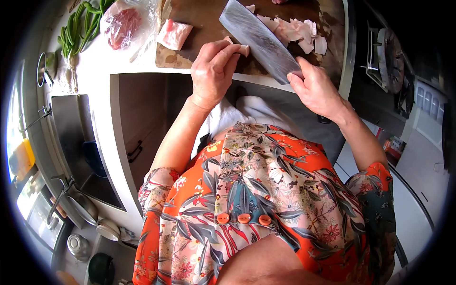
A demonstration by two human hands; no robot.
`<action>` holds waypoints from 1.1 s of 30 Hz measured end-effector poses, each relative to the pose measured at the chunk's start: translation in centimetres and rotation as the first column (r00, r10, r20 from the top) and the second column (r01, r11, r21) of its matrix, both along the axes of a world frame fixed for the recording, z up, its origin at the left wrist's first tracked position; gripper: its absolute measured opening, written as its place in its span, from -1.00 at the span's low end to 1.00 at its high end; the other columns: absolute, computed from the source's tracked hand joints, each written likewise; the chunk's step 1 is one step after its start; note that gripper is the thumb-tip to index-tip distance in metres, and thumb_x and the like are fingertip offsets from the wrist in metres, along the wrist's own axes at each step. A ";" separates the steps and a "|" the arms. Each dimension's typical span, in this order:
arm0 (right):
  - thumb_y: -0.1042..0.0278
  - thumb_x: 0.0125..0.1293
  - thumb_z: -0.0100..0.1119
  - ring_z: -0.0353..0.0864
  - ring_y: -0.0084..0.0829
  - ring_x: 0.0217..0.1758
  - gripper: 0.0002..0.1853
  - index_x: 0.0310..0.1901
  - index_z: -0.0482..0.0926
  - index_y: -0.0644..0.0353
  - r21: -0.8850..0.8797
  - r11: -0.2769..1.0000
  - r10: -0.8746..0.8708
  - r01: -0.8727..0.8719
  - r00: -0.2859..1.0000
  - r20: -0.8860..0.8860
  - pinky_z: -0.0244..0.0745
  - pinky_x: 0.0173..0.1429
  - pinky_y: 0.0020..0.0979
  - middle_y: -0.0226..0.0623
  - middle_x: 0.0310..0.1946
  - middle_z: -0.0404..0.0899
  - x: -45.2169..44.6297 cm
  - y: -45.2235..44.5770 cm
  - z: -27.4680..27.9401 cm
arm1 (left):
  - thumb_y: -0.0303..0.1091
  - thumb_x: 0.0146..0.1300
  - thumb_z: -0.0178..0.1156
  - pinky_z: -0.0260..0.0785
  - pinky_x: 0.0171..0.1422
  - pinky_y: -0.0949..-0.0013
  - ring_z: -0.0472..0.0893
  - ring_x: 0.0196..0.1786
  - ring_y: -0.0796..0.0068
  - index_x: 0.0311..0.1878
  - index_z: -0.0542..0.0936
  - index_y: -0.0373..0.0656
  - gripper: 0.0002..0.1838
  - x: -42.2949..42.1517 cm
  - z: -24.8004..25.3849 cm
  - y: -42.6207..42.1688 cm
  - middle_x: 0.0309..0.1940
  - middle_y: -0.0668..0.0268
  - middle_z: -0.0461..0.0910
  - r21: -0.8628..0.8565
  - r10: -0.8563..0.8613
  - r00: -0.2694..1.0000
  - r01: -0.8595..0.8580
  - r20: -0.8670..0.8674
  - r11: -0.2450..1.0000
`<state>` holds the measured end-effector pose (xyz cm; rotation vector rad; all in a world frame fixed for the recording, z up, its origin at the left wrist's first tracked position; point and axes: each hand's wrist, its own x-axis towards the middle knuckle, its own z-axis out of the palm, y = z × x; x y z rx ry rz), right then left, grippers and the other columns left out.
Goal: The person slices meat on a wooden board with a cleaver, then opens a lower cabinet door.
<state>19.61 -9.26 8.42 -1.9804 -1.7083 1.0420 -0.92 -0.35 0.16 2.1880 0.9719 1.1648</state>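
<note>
Head view: a person in a floral shirt (247,190) works at a cutting board (204,21), seen from above. Right hand (316,88) is closed firmly around the handle end of a broad cleaver (261,42), thumb by the heel of the blade, which slants across the board. Left hand (214,71) has its fingers drawn together in a pinch on a small strip of pale, fatty meat (243,50), near the board's front edge and just beside the blade. Whether the cutting edge touches the board, I cannot tell. Cut slices (304,33) lie heaped to the right of the cleaver; an uncut chunk of meat (175,35) sits to the left of the hands. The step in hand appears to be slicing; the next stroke would call for a steadied strip, fingertips tucked well back, and the blade lined up squarely.
</note>
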 end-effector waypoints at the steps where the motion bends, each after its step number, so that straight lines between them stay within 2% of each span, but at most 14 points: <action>1: 0.43 0.29 0.05 0.49 0.16 -0.50 -0.76 -0.41 0.26 0.39 -0.031 1.000 0.005 -0.005 1.000 0.011 0.35 -0.44 -0.09 0.18 -0.61 0.43 0.0 0.0 0.5 | -0.52 0.03 0.35 0.49 -0.14 0.33 0.62 -0.22 0.29 -0.20 0.68 -0.10 -0.78 0.2 -0.1 -0.2 -0.23 0.28 0.61 0.014 -0.002 1.000 0.002 -0.002 1.000; 2: 0.44 0.29 0.05 0.49 0.15 -0.51 -0.77 -0.41 0.26 0.38 -0.064 0.998 0.010 -0.008 1.000 0.023 0.35 -0.44 -0.09 0.17 -0.61 0.43 0.0 -0.1 0.8 | -0.52 0.03 0.35 0.49 -0.15 0.33 0.61 -0.23 0.30 -0.21 0.68 -0.09 -0.78 0.4 -0.3 -0.3 -0.24 0.29 0.61 0.027 -0.004 1.000 0.004 -0.002 1.000; 6: 0.45 0.29 0.05 0.50 0.13 -0.52 -0.78 -0.40 0.27 0.38 -0.014 0.999 0.046 -0.045 0.998 0.041 0.34 -0.46 -0.10 0.16 -0.62 0.44 0.5 -1.2 1.2 | -0.54 0.01 0.36 0.47 -0.17 0.34 0.59 -0.25 0.33 -0.25 0.68 -0.09 -0.79 0.7 -0.8 -0.6 -0.26 0.31 0.61 0.084 -0.030 1.000 0.030 -0.007 0.996; 17: 0.47 0.27 0.06 0.50 0.12 -0.53 -0.79 -0.41 0.27 0.36 0.001 0.999 0.036 -0.036 0.999 0.032 0.33 -0.48 -0.11 0.13 -0.65 0.42 0.5 -1.7 1.4 | -0.53 -0.02 0.39 0.47 -0.18 0.35 0.59 -0.25 0.33 -0.26 0.68 -0.14 -0.79 1.5 -0.7 -1.3 -0.29 0.30 0.61 0.081 -0.042 0.996 0.035 0.085 0.996; 23: 0.47 0.27 0.06 0.48 0.10 -0.58 -0.79 -0.42 0.26 0.36 0.091 0.994 0.063 -0.067 0.997 0.051 0.32 -0.52 -0.12 0.11 -0.68 0.40 0.4 -1.8 1.2 | -0.54 -0.02 0.39 0.47 -0.20 0.36 0.59 -0.27 0.33 -0.29 0.68 -0.15 -0.81 1.5 -0.7 -1.2 -0.30 0.31 0.61 0.067 -0.050 0.995 0.044 0.087 0.997; 26: 0.46 0.29 0.06 0.47 0.09 -0.60 -0.78 -0.42 0.26 0.35 -0.017 1.000 0.009 -0.008 0.999 0.053 0.30 -0.52 -0.13 0.11 -0.70 0.38 0.2 -1.8 2.0 | -0.54 -0.03 0.39 0.47 -0.20 0.37 0.59 -0.27 0.34 -0.29 0.68 -0.14 -0.81 1.4 -0.8 -1.3 -0.30 0.32 0.61 0.068 -0.064 0.995 0.059 0.082 0.996; 29: 0.45 0.30 0.06 0.45 0.09 -0.62 -0.78 -0.41 0.26 0.34 -0.003 0.999 -0.037 0.037 0.999 0.016 0.29 -0.53 -0.13 0.10 -0.71 0.37 0.1 -1.8 2.2 | -0.54 -0.03 0.39 0.47 -0.20 0.37 0.59 -0.27 0.35 -0.29 0.68 -0.13 -0.81 1.5 -0.9 -1.2 -0.31 0.33 0.61 0.077 -0.066 0.994 0.059 0.085 0.995; 33: 0.45 0.31 0.07 0.46 0.09 -0.61 -0.78 -0.40 0.27 0.34 0.027 1.000 -0.003 0.002 0.999 0.034 0.30 -0.52 -0.13 0.10 -0.70 0.38 0.2 -1.8 2.5 | -0.53 -0.03 0.39 0.46 -0.20 0.37 0.59 -0.27 0.36 -0.29 0.69 -0.13 -0.81 1.6 -0.8 -1.3 -0.32 0.34 0.62 0.073 -0.055 0.995 0.049 0.079 0.996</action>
